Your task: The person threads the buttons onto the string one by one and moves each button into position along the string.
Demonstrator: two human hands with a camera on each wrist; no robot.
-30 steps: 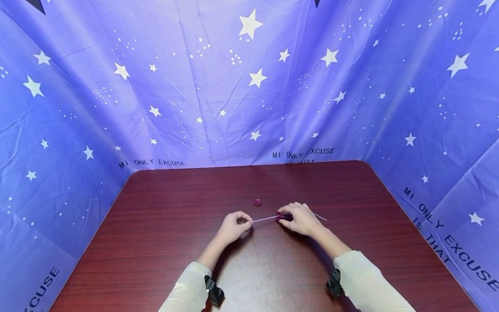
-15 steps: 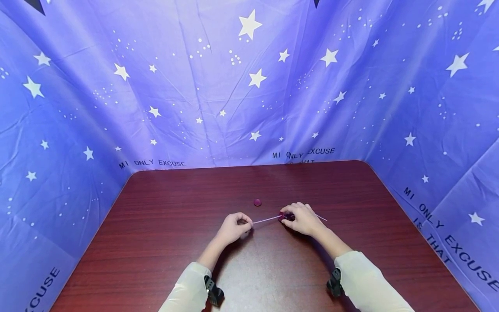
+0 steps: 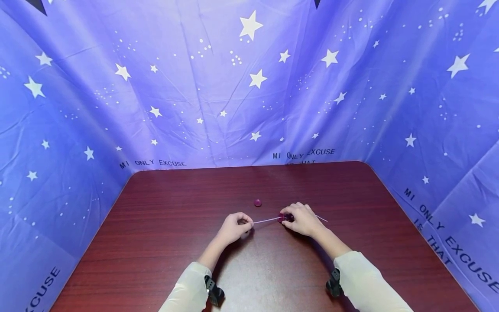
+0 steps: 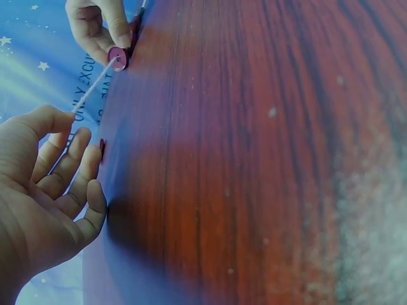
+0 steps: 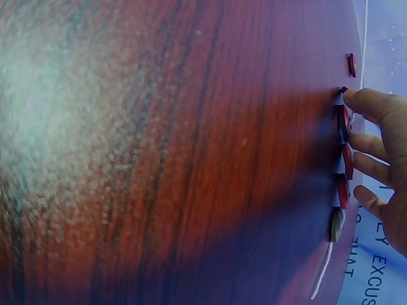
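Between thumb and forefinger, my left hand (image 3: 234,227) pinches one end of a pale string (image 3: 267,220). The other fingers of the left hand (image 4: 51,190) are loosely bent in the left wrist view. My right hand (image 3: 302,219) pinches a dark pink button (image 4: 118,58), and the taut string runs to its face. Under the right hand (image 5: 388,140), several more red buttons (image 5: 346,161) stand on edge in a row, with a greyish button (image 5: 337,224) at the end. Beyond it trails the string's tail (image 5: 322,272).
A single loose pink button (image 3: 257,203) lies on the dark red wood table (image 3: 175,195), farther back than the hands. Behind the table hangs a blue-purple curtain (image 3: 218,86) with white stars and lettering.
My right hand has shifted slightly right with the pinched button, so a little more string shows between the hands. The button has tipped a bit. The left hand has barely moved.
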